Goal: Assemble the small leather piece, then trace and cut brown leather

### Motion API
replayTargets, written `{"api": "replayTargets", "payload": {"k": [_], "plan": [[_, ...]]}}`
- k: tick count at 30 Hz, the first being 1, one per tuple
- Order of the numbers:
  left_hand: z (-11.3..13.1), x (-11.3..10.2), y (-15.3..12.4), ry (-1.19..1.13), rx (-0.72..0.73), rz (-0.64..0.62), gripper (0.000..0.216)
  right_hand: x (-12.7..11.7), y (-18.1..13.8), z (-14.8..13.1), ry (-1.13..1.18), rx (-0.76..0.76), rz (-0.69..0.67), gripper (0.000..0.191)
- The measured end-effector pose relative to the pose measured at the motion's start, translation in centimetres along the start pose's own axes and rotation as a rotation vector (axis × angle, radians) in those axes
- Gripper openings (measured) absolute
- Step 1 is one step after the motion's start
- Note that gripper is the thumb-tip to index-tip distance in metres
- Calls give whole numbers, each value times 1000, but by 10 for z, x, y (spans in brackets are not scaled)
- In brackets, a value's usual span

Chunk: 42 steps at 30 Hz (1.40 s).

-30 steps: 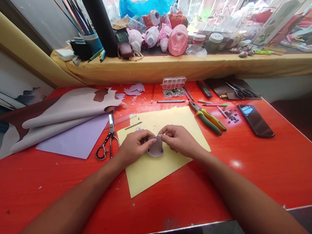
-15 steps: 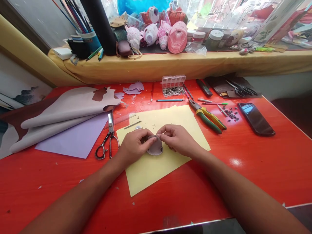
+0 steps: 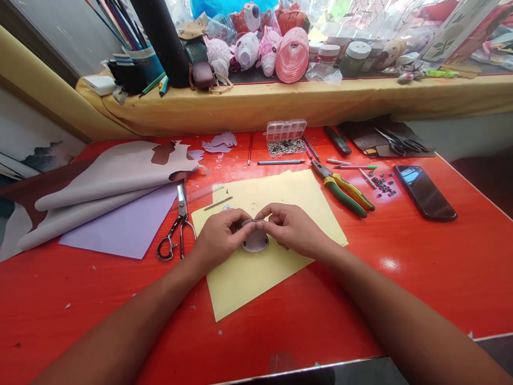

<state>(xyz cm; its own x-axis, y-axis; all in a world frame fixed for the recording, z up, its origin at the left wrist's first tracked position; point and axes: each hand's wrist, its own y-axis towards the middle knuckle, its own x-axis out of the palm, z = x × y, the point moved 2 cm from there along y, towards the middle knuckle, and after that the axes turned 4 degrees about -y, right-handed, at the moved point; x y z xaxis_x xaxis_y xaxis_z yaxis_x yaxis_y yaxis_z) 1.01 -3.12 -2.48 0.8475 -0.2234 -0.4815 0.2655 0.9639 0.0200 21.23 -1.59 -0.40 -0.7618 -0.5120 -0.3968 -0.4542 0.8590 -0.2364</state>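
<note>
A small grey rounded piece, like leather, (image 3: 255,244) is pinched between my two hands over a yellow paper sheet (image 3: 240,289). Dark round eyelets or snaps show near its lower left and right corners. My left hand (image 3: 224,232) grips its upper left edge with thumb and forefinger. On the upper right edge, the thumb and fingers of my right hand (image 3: 286,227) are closed, meeting the left fingertips. My fingers hide the top of the piece. Just beyond my left hand lie a thin metal rod (image 3: 218,203) and a small round clear item (image 3: 227,207).
Large scissors (image 3: 181,219) lie left of the paper beside folded leather (image 3: 108,176) and a lilac sheet (image 3: 124,230). Pliers (image 3: 342,190), loose snaps (image 3: 385,187) and a phone (image 3: 425,192) are to the right. Behind stands an open compartment box (image 3: 286,139) of metal rings.
My right thumb has come onto the front of the grey piece, and its upper edge now looks folded or tilted. The whole view has shifted slightly.
</note>
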Motion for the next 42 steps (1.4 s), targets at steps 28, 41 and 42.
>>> {"api": "replayTargets", "payload": {"k": [28,41,42], "plan": [[3,-2,0,-98,-27,17,15,3,1,-2,-25,-14,61,19],[4,-3,1,-141,-65,12,17,6,0,-4,-119,-75,100,11],[4,-3,1,-146,-64,10,18,6,0,-4,-120,-74,102,11]]}}
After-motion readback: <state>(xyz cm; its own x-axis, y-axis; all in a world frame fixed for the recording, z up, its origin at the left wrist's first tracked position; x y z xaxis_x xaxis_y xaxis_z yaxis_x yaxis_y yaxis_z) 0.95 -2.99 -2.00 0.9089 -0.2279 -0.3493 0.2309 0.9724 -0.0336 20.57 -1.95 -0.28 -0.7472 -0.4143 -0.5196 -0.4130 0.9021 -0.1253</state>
